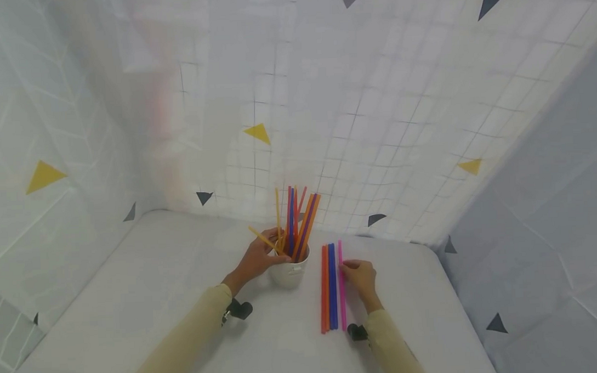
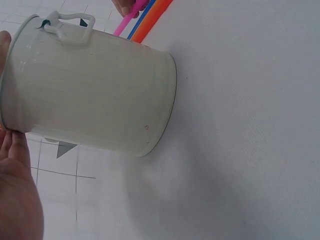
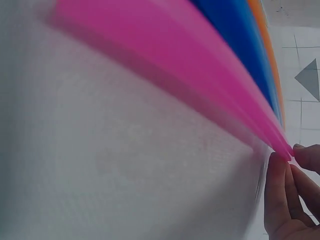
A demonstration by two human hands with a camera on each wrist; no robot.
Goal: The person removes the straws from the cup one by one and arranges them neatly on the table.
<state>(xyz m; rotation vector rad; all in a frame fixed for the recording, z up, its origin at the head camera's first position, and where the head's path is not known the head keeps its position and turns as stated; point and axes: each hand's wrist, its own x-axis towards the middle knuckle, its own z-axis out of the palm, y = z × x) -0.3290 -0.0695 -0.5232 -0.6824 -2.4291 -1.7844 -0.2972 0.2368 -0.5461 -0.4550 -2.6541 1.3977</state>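
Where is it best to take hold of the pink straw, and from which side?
Probably a light pinch across the far half of the pink straw, coming from the right, as the right hand does. The straw is long and thin, pointing away from the person, so a pinch suits it; the blue straws lie just to its left.

A sleeved left arm (image 1: 185, 336) extends from seven o'clock, left hand (image 1: 255, 259) gripping; right arm (image 1: 394, 342) from five o'clock, right hand (image 1: 362, 276) pinching.
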